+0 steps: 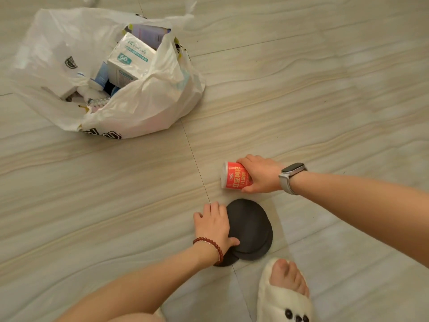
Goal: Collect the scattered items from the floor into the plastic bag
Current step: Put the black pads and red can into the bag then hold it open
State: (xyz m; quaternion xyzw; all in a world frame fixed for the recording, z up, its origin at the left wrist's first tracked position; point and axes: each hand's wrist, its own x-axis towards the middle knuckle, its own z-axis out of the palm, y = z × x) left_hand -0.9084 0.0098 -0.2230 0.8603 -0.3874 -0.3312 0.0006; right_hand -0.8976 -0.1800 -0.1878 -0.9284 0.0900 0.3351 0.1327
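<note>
A white plastic bag [148, 105] lies open on the tiled floor at the upper left, holding boxes, a tube and other small items. A red can [234, 175] with a white end lies on its side near the middle, and my right hand [261, 174], with a watch on the wrist, is wrapped around it. Below it sit black rounded pads [251, 228], overlapping one another on the floor. My left hand [214, 225], with a red bead bracelet, rests on their left edge, thumb on top and fingers curled at the rim.
My foot in a fluffy white slipper [284, 296] stands just below and right of the black pads. Pale wood-grain floor tiles [325, 101] stretch to the right and across the middle between the bag and my hands.
</note>
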